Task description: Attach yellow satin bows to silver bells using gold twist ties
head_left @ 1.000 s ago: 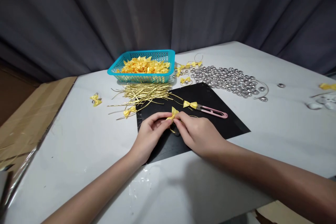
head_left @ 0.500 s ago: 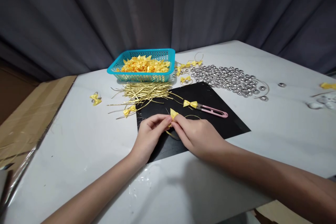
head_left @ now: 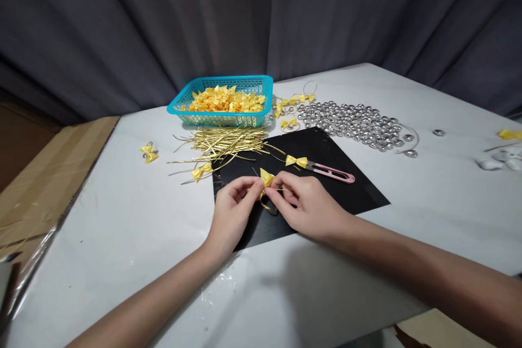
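Observation:
Over the black mat [head_left: 354,196], my left hand [head_left: 236,204] pinches a yellow ribbon bow [head_left: 266,176] between thumb and fingers. My right hand [head_left: 306,204] is closed at the bow's other side, its thumb and forefinger on a gold wire tie [head_left: 264,204] that loops below the bow. Part of the bow is hidden by my fingertips. Just beyond my hands lie pink-handled thread snips [head_left: 334,173], with another yellow bow [head_left: 296,161] at their blade end.
A blue basket [head_left: 220,119] of yellow bows stands at the back, behind a heap of gold wire ties [head_left: 228,141]. Silver domed beads [head_left: 354,122] are spread to the right. A bow with a bead [head_left: 149,153] lies at the left; cardboard [head_left: 53,174] borders the table.
My right fingers have shifted from over the bow to the wire beside it, uncovering more of the bow. The gold loop below it shows more. The left hand stays nearly in place.

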{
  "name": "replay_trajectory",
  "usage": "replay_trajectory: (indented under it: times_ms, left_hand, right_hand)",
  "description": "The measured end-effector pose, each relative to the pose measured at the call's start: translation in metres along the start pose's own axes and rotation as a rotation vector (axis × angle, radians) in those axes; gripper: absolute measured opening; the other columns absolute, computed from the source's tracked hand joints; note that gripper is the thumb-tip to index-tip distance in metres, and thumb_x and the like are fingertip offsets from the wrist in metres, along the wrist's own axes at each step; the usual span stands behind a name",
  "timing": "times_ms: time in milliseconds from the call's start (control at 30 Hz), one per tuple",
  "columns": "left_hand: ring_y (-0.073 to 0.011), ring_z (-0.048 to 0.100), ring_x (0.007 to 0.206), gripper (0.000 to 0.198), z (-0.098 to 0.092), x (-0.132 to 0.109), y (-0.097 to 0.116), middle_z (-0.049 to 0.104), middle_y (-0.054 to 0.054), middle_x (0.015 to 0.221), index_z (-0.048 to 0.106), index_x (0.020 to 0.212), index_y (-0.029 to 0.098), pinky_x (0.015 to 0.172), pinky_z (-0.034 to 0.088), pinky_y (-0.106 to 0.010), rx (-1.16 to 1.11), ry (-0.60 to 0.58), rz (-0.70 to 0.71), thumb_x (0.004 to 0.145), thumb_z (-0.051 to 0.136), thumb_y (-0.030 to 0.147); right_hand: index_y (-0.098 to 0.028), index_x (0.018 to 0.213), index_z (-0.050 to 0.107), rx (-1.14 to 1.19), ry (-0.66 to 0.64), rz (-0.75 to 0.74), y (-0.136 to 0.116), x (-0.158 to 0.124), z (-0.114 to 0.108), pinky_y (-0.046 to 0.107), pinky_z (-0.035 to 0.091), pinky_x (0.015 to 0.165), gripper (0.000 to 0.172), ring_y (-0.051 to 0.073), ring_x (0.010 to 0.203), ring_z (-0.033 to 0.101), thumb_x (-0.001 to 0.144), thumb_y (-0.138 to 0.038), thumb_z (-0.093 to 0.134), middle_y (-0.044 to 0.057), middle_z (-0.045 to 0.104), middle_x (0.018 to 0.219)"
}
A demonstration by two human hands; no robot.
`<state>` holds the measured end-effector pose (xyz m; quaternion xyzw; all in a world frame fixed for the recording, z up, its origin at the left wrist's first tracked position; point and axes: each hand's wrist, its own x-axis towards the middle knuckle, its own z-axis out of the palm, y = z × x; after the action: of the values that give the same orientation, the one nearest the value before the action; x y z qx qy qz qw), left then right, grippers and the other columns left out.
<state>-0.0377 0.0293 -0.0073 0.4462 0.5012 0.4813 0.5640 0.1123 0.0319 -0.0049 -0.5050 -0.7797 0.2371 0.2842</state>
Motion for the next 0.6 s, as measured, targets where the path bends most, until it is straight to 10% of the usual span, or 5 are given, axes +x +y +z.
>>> replay_trajectory:
  times_ms: [600]
  left_hand:
    - [-0.0100, 0.058, 0.066, 0.011, -0.003, 0.007, 0.005, 0.068, 0.000, 0.069, 0.071, 0.070, 0.015, 0.070, 0.046, -0.022, -0.151, -0.033, -0.129, 0.066, 0.073, 0.025]
  right_hand:
    - [-0.013, 0.056, 0.049, 0.188, -0.146, 0.123, 0.010, 0.020, -0.023, 0.017, 0.020, 0.041, 0.038, 0.004, 0.044, 0.025, 0.074, -0.045, 0.061, -0.008, 0.031, 0.044]
